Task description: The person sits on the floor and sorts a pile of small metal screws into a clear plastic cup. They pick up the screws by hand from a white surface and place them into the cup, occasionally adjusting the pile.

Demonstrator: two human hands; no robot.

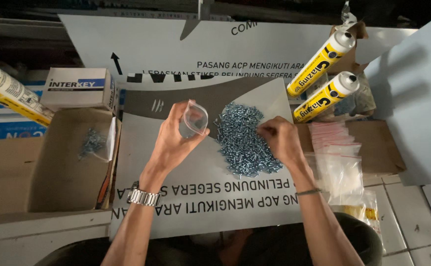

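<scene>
Nearest the camera, two bare forearms are reaching out over a grey printed panel (200, 197), the left wrist wearing a metal watch (144, 197), the right a thin band. The left hand (173, 140) is gripping a small clear plastic bag (194, 118) by its edge, holding it up off the panel with its mouth gaping open. The right hand (280, 139) is pinching down at the right edge of the pile of silvery screws (245, 140) lying on the panel, fingers bunched; whether any screws are caught between them, I cannot tell. Just right, a stack of empty clear bags (336, 148) is lying on cardboard. Left, an open cardboard box (62, 172) is holding one filled bag (94, 143). Farther back, two yellow sealant tubes (324, 79) are lying tilted.
</scene>
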